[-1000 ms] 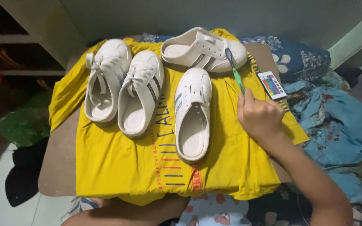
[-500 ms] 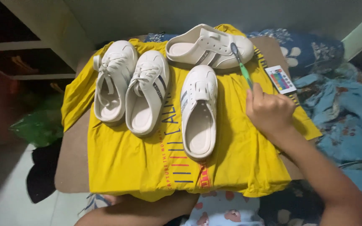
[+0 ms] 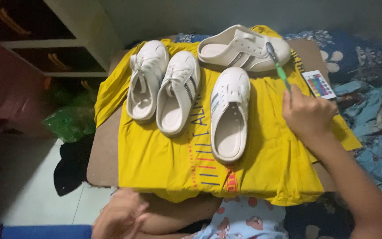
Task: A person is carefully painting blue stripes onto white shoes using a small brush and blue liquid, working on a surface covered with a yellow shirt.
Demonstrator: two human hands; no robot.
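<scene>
Colourful rectangular card (image 3: 318,84) beside shirt

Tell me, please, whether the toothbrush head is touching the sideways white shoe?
Cannot tell. In the head view the toothbrush head overlaps the sideways white shoe, but contact or hovering isn't plain.

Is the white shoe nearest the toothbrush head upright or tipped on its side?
Tipped: the far white shoe lies on its side, opening facing left, the toothbrush head over its toe.

Pale floor (image 3: 40,194), dim wooden drawers (image 3: 54,57), plain grey wall (image 3: 191,13).
</scene>
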